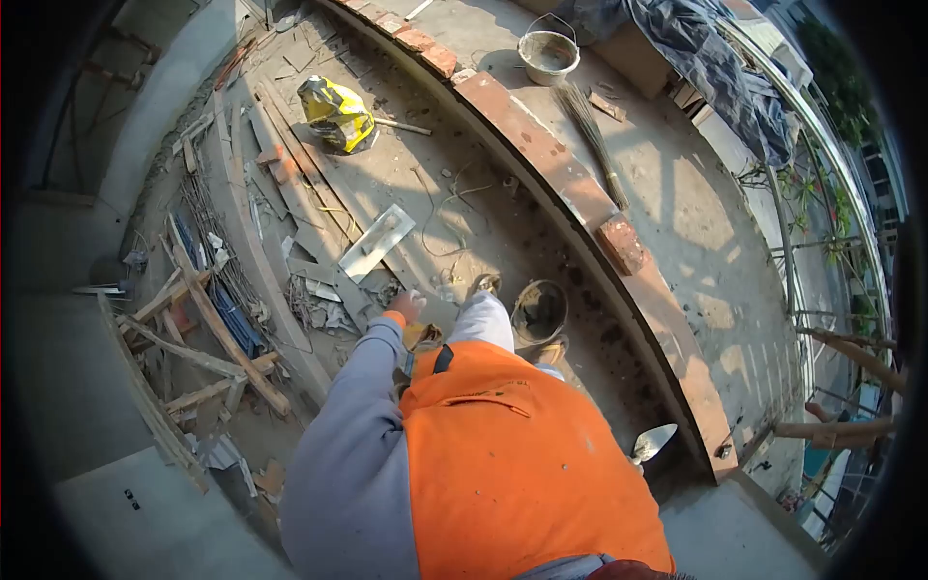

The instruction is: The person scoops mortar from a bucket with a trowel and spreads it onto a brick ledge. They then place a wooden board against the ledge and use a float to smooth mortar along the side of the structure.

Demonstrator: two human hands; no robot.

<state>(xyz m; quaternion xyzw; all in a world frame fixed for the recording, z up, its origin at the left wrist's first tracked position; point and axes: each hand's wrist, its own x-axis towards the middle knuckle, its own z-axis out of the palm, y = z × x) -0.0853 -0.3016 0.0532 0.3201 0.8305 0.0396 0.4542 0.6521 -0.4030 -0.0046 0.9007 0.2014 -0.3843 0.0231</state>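
Note:
My left hand (pixel 408 305) reaches forward and down beside my leg, fingers loosely apart, with nothing visible in it. Just below it is a brownish-yellow item (pixel 421 336) that I cannot make out. A pointing trowel (pixel 654 442) sticks out past the right side of my orange vest (pixel 532 454), its pale blade angled up and outward. Most of my right hand is hidden behind the vest; only a sliver (pixel 637 464) shows at the trowel's handle end. A dark bucket (pixel 539 311) stands on the ground by my feet.
A low curved wall (pixel 541 145) topped with brick runs along my right. Beyond it are a pale bucket (pixel 548 56) and a twig broom (pixel 592 140). A yellow-black bag (pixel 337 116), a white board (pixel 377 242), planks (pixel 227 193) and scrap wood (pixel 227 348) lie ahead and left.

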